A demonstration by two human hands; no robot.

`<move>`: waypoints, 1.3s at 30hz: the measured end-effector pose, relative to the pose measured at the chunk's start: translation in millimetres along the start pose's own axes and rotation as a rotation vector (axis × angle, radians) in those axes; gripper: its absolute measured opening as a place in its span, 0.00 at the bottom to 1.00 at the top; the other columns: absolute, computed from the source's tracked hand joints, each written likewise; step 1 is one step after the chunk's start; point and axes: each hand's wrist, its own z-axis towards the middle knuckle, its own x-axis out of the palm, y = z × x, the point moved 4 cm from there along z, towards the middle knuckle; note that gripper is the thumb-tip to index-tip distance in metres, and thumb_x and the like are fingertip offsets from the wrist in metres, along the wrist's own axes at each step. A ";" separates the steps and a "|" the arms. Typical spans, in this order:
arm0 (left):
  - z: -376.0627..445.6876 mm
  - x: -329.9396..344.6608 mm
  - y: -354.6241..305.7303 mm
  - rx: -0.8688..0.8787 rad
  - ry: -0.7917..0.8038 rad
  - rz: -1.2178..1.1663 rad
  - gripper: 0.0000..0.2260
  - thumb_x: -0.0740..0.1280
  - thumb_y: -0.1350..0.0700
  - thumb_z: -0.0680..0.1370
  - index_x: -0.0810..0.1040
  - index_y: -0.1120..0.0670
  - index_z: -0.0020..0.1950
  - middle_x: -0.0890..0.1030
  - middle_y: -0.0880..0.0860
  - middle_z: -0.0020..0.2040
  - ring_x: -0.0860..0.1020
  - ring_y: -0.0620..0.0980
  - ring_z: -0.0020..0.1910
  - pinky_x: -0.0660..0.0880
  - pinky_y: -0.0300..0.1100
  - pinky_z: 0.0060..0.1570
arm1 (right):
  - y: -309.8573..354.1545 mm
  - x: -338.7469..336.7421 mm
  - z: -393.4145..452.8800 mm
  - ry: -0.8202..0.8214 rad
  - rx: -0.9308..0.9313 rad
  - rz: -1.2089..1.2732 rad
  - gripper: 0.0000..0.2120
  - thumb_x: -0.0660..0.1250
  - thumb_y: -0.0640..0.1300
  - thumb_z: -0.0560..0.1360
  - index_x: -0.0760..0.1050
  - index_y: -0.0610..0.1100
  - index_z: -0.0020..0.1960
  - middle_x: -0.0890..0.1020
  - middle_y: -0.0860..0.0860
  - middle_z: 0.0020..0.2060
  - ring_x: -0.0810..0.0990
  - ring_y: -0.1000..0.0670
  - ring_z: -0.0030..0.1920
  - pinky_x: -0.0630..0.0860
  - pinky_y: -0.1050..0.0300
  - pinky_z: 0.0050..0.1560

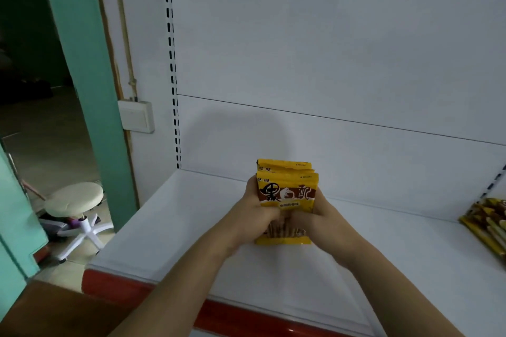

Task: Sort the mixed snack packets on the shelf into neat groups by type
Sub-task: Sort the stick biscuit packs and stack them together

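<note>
A stack of yellow snack packets [287, 191] with brown lettering stands upright near the middle of the white shelf [169, 227]. My left hand [256, 213] grips the stack's left side and my right hand [319, 217] grips its right side, thumbs curled over the front packet. The packets behind the front one show only their top edges. A second pile of yellow and brown packets [490, 224] lies flat at the shelf's right edge, partly cut off by the frame.
The shelf has a red front strip [115, 286] and a white back panel [328, 63] with a slotted upright. To the left are a green door frame [82, 63], a wall switch [136, 116] and a cream stool [74, 195] on the floor.
</note>
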 end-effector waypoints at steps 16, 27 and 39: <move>41.6 -177.0 32.5 -0.188 -0.092 0.433 0.25 0.60 0.39 0.83 0.81 0.60 0.46 0.80 0.60 0.44 0.77 0.54 0.43 0.68 0.45 0.42 | 36.4 138.7 92.6 -0.161 0.278 -0.097 0.11 0.61 0.55 0.78 0.80 0.53 0.51 0.85 0.52 0.45 0.83 0.48 0.48 0.79 0.50 0.54; 52.7 -187.1 63.0 -0.121 -0.048 -0.172 0.12 0.62 0.43 0.78 0.83 0.42 0.57 0.87 0.51 0.53 0.85 0.55 0.55 0.79 0.62 0.62 | 38.2 176.2 107.2 -0.316 0.285 0.251 0.11 0.59 0.46 0.80 0.79 0.53 0.56 0.86 0.49 0.48 0.86 0.47 0.49 0.81 0.40 0.56; 64.3 -185.2 65.2 -0.180 -0.098 -0.304 0.10 0.63 0.56 0.83 0.84 0.49 0.57 0.87 0.56 0.53 0.85 0.60 0.53 0.80 0.66 0.58 | 39.0 176.7 117.7 -0.317 0.327 0.261 0.11 0.59 0.43 0.80 0.77 0.51 0.58 0.86 0.47 0.49 0.85 0.45 0.49 0.82 0.41 0.55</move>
